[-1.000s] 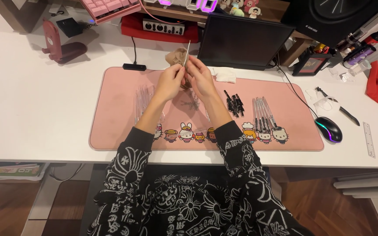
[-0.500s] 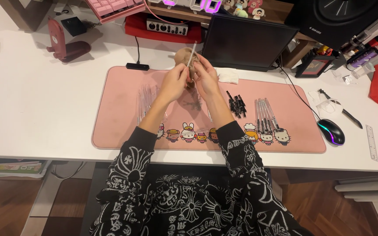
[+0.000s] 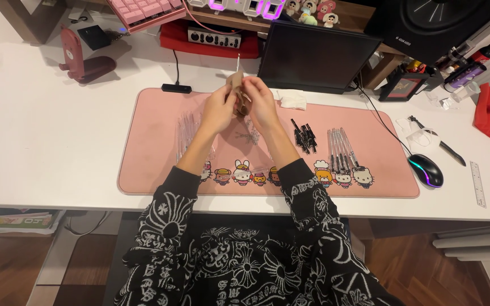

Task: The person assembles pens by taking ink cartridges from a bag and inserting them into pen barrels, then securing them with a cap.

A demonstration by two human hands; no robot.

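A white desk [image 3: 41, 147] stands on a brown wooden floor [image 3: 7, 266] under warm light.

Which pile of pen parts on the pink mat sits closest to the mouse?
The row of long grey sticks, at the right of the mat. The short black pieces lie further left; the clear tubes lie beyond the left hand.

Both hands are raised together above a pink desk mat [image 3: 154, 141]; the left hand [image 3: 218, 109] and right hand [image 3: 261, 103] pinch a small brown piece [image 3: 236, 83] with a thin white stick [image 3: 239, 60] rising from it; black pen parts [image 3: 303, 136] and grey rods [image 3: 340, 150] lie to the right; a mouse [image 3: 425, 169] sits beyond the mat's edge.
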